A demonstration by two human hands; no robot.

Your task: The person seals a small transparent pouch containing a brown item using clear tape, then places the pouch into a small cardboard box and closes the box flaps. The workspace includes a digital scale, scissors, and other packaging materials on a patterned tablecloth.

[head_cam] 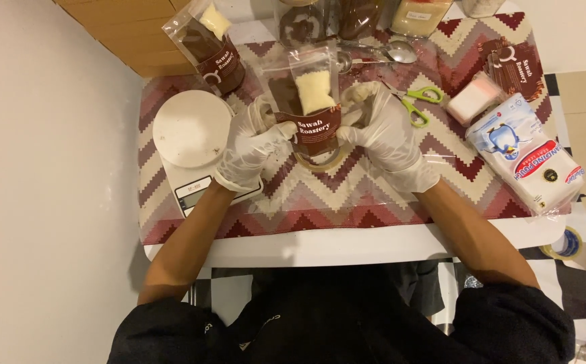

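Two gloved hands, left (249,145) and right (387,131), grip clamped on one clear pouch (310,101); second pouch (212,50) behind.

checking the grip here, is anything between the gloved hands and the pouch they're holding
Nothing visible. The left hand and right hand both grip the clear pouch directly at its sides, above the tape roll on the zigzag cloth.

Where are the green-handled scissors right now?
In the head view, the scissors lie on the zigzag cloth just beyond the right hand, between the metal spoon and the small pink-and-white packet.
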